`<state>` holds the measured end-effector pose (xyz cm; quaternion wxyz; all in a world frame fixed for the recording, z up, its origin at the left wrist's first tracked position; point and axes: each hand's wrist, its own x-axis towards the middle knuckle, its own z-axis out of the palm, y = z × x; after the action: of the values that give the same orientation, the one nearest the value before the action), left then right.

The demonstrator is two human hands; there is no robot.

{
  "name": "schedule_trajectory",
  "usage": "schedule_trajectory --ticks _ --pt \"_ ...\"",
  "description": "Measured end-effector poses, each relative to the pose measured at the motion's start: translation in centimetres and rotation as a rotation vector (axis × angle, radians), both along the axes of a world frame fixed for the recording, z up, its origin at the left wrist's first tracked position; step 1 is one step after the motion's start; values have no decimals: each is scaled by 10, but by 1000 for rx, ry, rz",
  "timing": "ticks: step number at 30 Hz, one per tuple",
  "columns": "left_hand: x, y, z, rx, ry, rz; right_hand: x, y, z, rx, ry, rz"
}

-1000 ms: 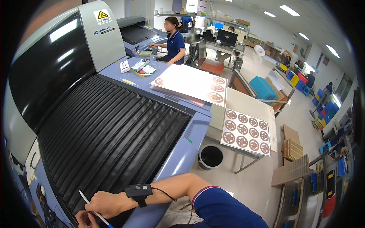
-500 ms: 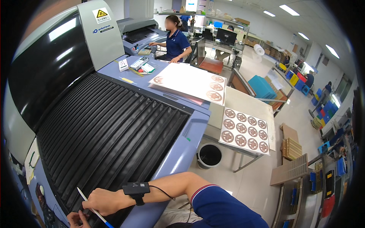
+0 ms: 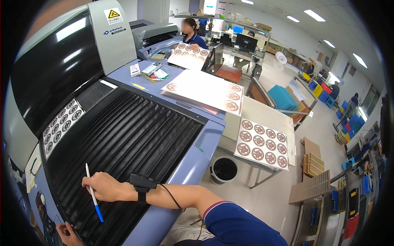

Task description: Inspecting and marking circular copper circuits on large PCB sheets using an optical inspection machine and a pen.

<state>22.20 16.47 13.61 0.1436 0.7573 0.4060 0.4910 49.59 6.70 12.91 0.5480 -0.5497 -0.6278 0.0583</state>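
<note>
Closed round a white pen with a blue end (image 3: 95, 203), my right hand (image 3: 107, 186) is over the black ribbed bellows cover (image 3: 119, 135) of a large machine (image 3: 193, 160). A black device is strapped to that wrist. My left hand (image 3: 69, 234) is at the machine's near left edge, partly cut off by the frame; its visible fingers are apart and no held thing shows. Beyond the bellows, a white panel with rows of brown round patterns (image 3: 63, 123) lies by the dark hood (image 3: 57, 61), on a black bed.
White panels (image 3: 205, 88) lie on the machine's right ledge, beside small boxes (image 3: 152, 68). Another patterned panel (image 3: 262, 143) rests on a side table. Below stands a black bin (image 3: 225, 169). A co-worker (image 3: 193, 35) at the back holds a patterned panel (image 3: 188, 56).
The patterned panel has come into view by the hood, and the bellows has drawn toward me. My right hand has moved slightly up, my left toward the left. The co-worker now holds up a panel.
</note>
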Motion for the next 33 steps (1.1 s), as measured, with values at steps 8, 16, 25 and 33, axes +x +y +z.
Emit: schedule_trajectory --ticks 8,16,25,33 --pt "0 -3 1 24 19 64 0 3 -3 107 44 -22" --pt "2 -6 7 -126 312 153 7 5 1 160 150 -80" --pt "10 -10 8 -282 445 -78 30 23 -21 -32 49 -155" --pt "-52 88 -56 -241 -512 -517 44 40 -69 -85 -475 -381"
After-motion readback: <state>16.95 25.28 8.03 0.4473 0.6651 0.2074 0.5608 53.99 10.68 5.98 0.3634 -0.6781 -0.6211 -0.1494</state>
